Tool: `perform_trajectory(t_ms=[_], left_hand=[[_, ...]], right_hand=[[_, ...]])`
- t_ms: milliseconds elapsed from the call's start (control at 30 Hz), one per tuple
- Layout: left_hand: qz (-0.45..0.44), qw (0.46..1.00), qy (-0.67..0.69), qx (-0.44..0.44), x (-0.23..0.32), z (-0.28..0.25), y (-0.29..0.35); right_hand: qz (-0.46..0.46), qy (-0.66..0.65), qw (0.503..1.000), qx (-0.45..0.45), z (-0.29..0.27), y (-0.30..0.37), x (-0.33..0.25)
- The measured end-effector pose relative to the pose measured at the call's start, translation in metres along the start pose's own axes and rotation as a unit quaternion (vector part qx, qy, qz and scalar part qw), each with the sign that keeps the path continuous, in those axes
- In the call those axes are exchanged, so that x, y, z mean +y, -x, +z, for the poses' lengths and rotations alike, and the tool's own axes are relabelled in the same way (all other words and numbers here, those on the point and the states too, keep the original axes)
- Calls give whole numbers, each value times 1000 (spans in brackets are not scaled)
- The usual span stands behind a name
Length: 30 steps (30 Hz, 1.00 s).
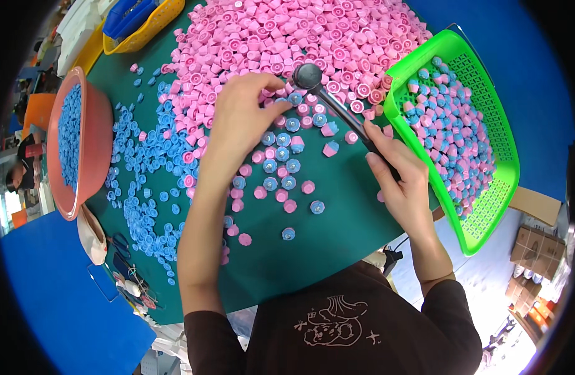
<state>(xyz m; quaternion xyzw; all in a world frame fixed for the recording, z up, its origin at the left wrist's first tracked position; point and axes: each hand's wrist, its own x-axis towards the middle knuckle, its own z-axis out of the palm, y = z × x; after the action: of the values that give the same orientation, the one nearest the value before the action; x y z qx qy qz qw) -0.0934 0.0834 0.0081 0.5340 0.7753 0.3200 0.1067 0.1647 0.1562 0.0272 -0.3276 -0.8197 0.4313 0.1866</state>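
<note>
Gripped in the right hand, a black mallet slants up toward frame centre, its round head just above a blue-topped cap pinched by the left hand fingertips. Green table: spans the frame. Pink cap heap: upper centre. Green basket: right, holding assembled pink-and-blue pieces. Orange basin: left, filled with blue caps. Loose blue caps: scattered left of centre.
</note>
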Motion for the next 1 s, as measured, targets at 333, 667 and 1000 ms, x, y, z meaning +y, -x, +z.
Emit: perform_trajectory(t_ms=[333, 667, 1000], left_hand=[[-73, 990, -11, 123, -2, -83, 51], [-155, 977, -32, 141, -14, -102, 91], [-250, 954, -85, 140, -71, -127, 162]], right_hand=[[-21, 91, 996, -10, -1, -4, -3], [-69, 74, 994, 37, 3, -1, -6], [-31, 9, 999, 16, 14, -1, 7]])
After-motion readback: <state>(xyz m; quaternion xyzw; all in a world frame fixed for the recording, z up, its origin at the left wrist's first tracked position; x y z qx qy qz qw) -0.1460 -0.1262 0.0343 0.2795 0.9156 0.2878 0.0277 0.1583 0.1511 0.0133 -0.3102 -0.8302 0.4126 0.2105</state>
